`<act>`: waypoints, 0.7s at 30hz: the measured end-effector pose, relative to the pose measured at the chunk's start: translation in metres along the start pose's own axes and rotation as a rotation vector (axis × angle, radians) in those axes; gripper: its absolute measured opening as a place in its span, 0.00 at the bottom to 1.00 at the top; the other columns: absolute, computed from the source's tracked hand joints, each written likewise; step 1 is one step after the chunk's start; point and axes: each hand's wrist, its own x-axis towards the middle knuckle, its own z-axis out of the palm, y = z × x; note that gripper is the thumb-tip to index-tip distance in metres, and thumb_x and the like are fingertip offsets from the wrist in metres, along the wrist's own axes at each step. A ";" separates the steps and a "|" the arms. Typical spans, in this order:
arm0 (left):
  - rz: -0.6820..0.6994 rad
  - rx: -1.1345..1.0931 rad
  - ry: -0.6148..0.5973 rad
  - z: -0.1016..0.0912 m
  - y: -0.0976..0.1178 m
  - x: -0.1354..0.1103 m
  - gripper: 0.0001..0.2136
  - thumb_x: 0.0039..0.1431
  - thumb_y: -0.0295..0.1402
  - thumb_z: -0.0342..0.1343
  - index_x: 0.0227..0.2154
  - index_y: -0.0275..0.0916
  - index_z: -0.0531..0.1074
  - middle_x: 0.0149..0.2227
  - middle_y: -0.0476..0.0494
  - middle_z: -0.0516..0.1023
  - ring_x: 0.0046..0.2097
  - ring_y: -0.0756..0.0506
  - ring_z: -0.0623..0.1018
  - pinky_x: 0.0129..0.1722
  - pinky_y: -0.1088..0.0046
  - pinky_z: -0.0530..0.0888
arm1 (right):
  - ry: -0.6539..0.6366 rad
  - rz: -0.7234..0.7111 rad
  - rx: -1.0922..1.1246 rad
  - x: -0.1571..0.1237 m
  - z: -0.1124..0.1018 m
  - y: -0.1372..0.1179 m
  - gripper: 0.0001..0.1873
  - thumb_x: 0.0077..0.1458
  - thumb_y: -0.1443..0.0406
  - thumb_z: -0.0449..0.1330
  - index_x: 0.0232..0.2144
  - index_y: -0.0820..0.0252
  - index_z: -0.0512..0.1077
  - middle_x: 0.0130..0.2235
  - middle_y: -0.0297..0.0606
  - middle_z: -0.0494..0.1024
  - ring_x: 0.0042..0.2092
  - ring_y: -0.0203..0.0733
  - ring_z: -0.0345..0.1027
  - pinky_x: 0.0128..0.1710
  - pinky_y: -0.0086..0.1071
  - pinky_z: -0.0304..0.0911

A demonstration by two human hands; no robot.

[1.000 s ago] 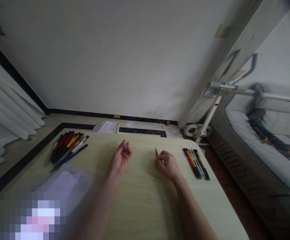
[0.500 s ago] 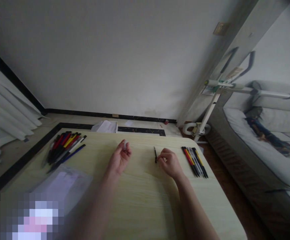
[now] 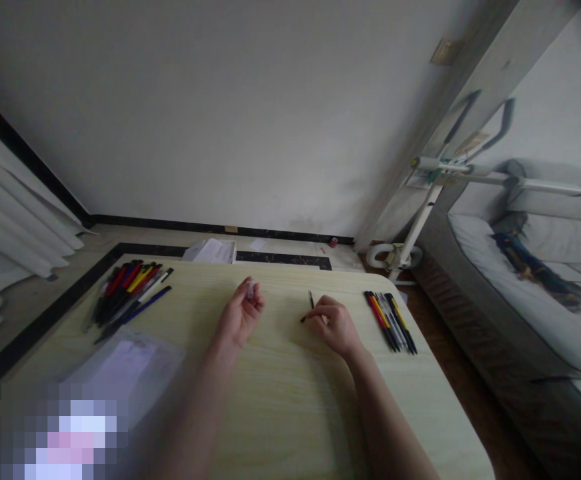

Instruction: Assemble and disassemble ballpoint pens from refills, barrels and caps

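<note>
Raised above the table, my left hand (image 3: 241, 312) is closed with the palm turned up, pinching a small clear piece (image 3: 251, 288) whose kind I cannot make out. My right hand (image 3: 334, 325) is low over the tabletop, its thumb and forefinger pinched on a small dark piece (image 3: 303, 320). Just behind those fingers shows a thin dark rod (image 3: 311, 299), like a pen part; its lower end is hidden. To the right of this hand lies a row of pens (image 3: 391, 322) in red, yellow, clear and black, side by side.
A heap of pens (image 3: 130, 290) lies at the table's left, beside a clear plastic bag (image 3: 125, 360). Beyond the far edge of the wooden table (image 3: 270, 413) sits a box with papers (image 3: 211, 251). White exercise equipment (image 3: 423, 217) and a grey sofa (image 3: 535, 320) stand right.
My right fingers have shifted slightly left and now pinch a small dark piece beside the thin rod. My left hand stays nearly still with the clear piece.
</note>
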 end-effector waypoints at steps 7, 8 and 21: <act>-0.006 0.011 -0.024 -0.001 0.000 0.002 0.07 0.53 0.23 0.51 0.35 0.35 0.70 0.27 0.46 0.74 0.26 0.55 0.72 0.26 0.80 0.70 | 0.062 -0.069 -0.076 0.002 0.004 0.000 0.11 0.45 0.73 0.55 0.29 0.58 0.75 0.31 0.38 0.68 0.36 0.40 0.62 0.37 0.33 0.58; -0.004 0.012 -0.025 -0.002 0.000 0.001 0.07 0.53 0.23 0.51 0.35 0.35 0.70 0.27 0.46 0.74 0.26 0.55 0.72 0.26 0.80 0.70 | 0.060 -0.075 -0.102 0.002 0.004 0.000 0.11 0.45 0.73 0.55 0.29 0.58 0.75 0.32 0.39 0.68 0.36 0.40 0.61 0.37 0.34 0.58; -0.015 0.023 -0.015 -0.002 -0.001 0.002 0.07 0.52 0.23 0.52 0.35 0.36 0.70 0.27 0.47 0.74 0.25 0.55 0.72 0.25 0.80 0.69 | -0.053 -0.098 -0.229 0.002 0.010 0.000 0.08 0.47 0.69 0.59 0.29 0.54 0.76 0.32 0.39 0.68 0.37 0.41 0.59 0.40 0.36 0.55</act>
